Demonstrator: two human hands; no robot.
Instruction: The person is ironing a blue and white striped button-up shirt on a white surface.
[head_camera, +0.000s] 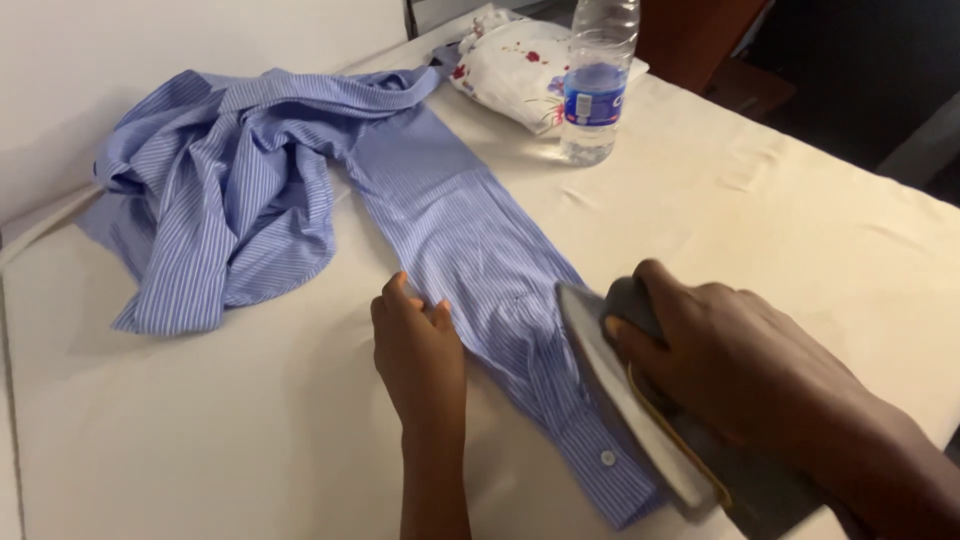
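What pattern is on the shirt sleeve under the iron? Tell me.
Blue with fine white stripes; the shirt sleeve shows best in the head view.

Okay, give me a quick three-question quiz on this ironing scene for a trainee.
1. True or false: the right hand grips the iron.
2. What does the left hand rest on? A) the water bottle B) the sleeve of the striped blue shirt C) the floral cloth
3. Which clear item stands upright near the far edge of the table?

Key:
1. True; the iron sits tilted over the cuff end of the sleeve.
2. B; the hand lies flat at the edge of the sleeve, beside the iron.
3. The water bottle, next to the floral cloth.
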